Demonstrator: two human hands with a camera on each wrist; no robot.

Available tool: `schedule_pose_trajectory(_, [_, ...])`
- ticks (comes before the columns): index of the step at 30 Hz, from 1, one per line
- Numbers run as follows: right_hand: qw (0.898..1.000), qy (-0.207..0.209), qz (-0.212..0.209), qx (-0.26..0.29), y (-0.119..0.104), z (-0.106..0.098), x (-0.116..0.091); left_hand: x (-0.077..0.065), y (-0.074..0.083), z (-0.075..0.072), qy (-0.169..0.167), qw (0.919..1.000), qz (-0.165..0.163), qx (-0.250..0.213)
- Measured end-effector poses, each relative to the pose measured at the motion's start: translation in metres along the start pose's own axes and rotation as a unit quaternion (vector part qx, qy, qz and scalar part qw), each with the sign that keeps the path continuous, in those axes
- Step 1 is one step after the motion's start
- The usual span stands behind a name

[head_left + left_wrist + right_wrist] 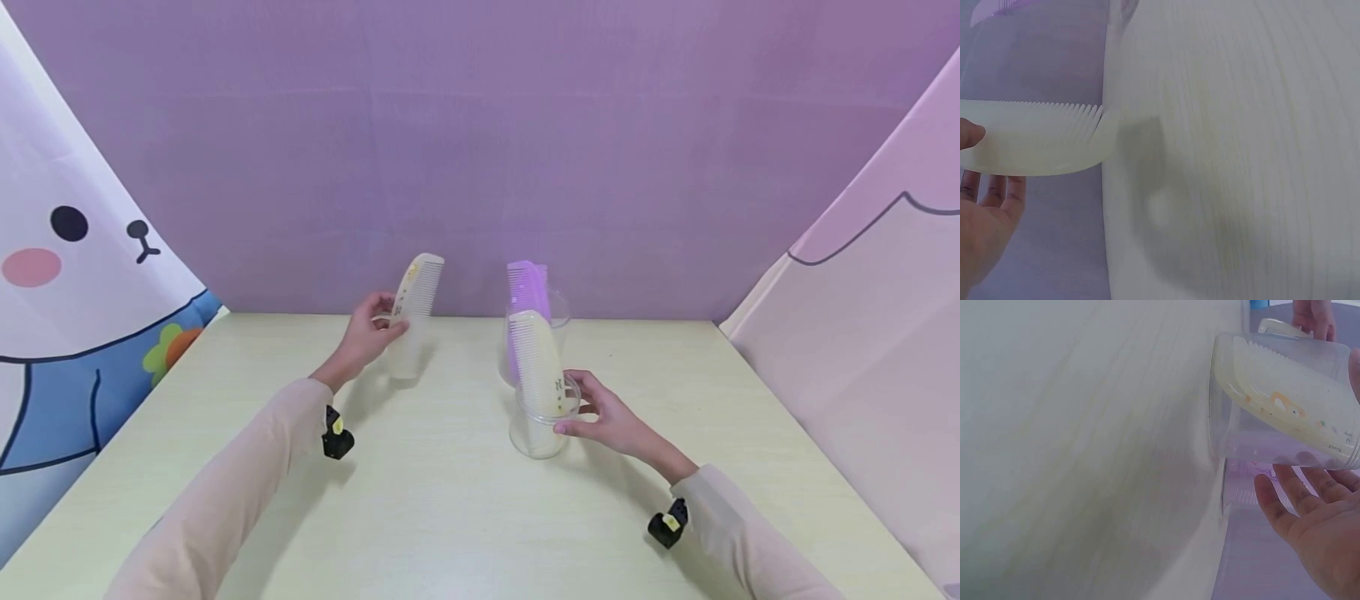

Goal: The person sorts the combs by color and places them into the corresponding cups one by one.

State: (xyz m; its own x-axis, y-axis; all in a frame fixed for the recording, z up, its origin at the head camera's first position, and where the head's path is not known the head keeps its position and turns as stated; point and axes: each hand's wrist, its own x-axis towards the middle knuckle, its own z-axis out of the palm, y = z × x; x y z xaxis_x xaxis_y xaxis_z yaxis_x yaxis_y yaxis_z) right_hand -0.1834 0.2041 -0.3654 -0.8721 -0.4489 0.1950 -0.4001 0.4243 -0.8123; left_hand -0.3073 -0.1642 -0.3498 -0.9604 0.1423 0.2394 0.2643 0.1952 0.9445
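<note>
My left hand (372,329) pinches a cream comb (417,287) and holds it upright, its lower end close over the table at the back left. In the left wrist view the thumb lies on one face of the comb (1035,140), fingers behind it. My right hand (609,417) holds a clear cup (536,448) by its rim. Another cream comb (536,354) leans inside this cup, its upper half above the rim; the right wrist view shows it (1272,394) through the wall. Just behind, a second clear cup (560,321) contains purple combs (528,279), partly hidden by the front comb.
The pale wood-grain table (442,517) ends at a purple cloth wall (465,167). Printed cloth with a cartoon animal (90,267) hangs on the left, a pink and white sheet (870,317) on the right. Black wrist cameras (337,435) are worn at both sleeves.
</note>
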Motion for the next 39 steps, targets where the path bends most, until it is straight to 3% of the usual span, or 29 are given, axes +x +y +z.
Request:
schedule_pose_trajectory(8, [1.000, 0.000, 0.001, -0.003, 0.000, 0.000, 0.000, -0.006, 0.019, 0.016, -0.009, 0.9995, 0.006, -0.029])
schedule_pose_trajectory(16, [1.000, 0.000, 0.001, -0.005, 0.000, -0.001, 0.000, -0.011, 0.036, 0.031, -0.031, 0.9972, 0.041, -0.054])
schedule_pose_trajectory(26, [1.000, -0.001, 0.003, -0.003, 0.000, 0.000, 0.000, -0.015, 0.064, 0.044, -0.030, 0.9933, 0.071, -0.086])
schedule_pose_trajectory(31, [1.000, -0.001, 0.000, -0.004, 0.000, 0.000, 0.000, -0.019, 0.078, 0.052, -0.030, 0.9922, 0.091, -0.080])
schedule_pose_trajectory(39, [1.000, 0.000, 0.004, -0.003, 0.001, 0.000, 0.000, -0.027, 0.087, 0.074, -0.050, 0.9863, 0.116, -0.107])
